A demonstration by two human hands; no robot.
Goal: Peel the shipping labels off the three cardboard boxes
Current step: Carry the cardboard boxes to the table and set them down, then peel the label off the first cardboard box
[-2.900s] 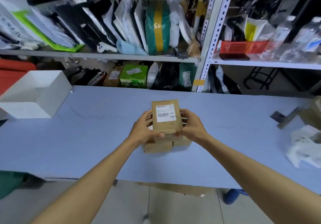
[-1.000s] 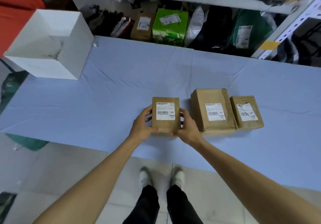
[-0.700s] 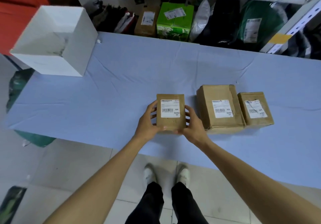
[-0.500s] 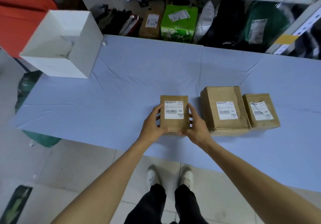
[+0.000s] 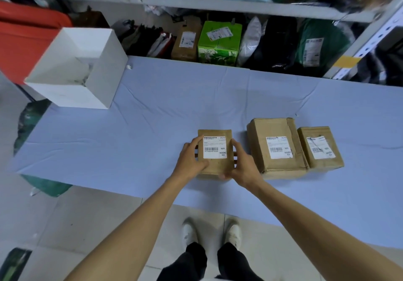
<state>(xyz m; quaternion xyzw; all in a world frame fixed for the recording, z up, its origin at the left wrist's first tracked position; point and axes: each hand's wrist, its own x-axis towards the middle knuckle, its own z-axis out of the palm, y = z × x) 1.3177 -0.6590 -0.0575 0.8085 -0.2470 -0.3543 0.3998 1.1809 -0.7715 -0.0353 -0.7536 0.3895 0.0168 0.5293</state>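
**Both hands on box 1 [image 5: 214, 165], nothing peeled yet.**
Your left hand [image 5: 192, 160] and right hand [image 5: 244, 167] curl round the sides of box 1, which sits on the table [image 5: 152, 128] just left of the big box [image 5: 277, 165]. Box 3 [image 5: 320, 161] touches the big box's right side. Label 1 [image 5: 214, 147], label 2 [image 5: 279, 147] and label 3 [image 5: 319, 147] all face up, stuck down. Pin box 1 with the left hand, free the right and nail up the label 1 corner nearest the big box. Pull low and slow so the paper doesn't tear. Label 3 looks creased, so it likely rips. The bin [image 5: 96, 77], far left of the big box, is probably the drop.
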